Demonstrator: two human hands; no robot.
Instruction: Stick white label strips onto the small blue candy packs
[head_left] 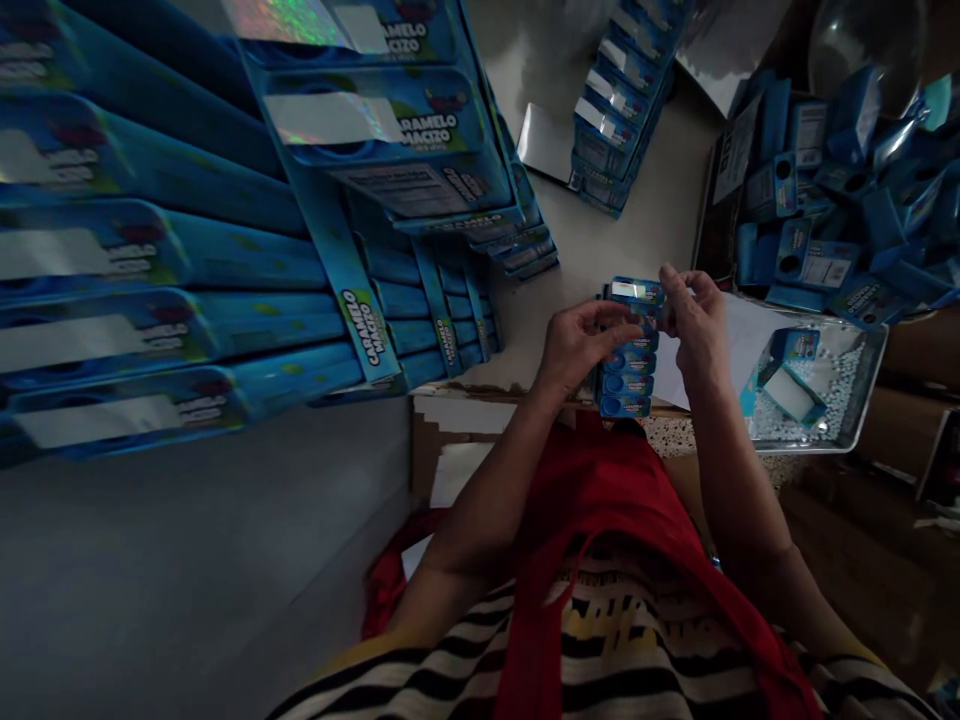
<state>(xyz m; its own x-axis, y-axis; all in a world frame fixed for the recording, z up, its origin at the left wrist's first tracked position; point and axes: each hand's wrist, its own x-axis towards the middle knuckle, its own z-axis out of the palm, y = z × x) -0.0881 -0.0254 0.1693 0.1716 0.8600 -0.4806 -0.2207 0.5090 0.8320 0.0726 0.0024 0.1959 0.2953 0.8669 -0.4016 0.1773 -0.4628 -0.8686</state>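
A row of several small blue boxes (628, 384) lies at the table's front edge, their labelled ends facing up. My left hand (581, 345) reaches over the row from the left, its fingers bent across the upper boxes. On the right side of the row my right hand (694, 315) has its thumb and fingers drawn together at the top box (636, 291). Whatever lies between the fingertips of either hand is too small and dark to make out.
Tall stacks of blue boxes (255, 250) fill the left. Another row (622, 95) stands further back. On the right are a heap of blue boxes (817, 200) and a metal tray (862, 400) holding small white pellets and two boxes. White paper (742, 350) lies beside the tray.
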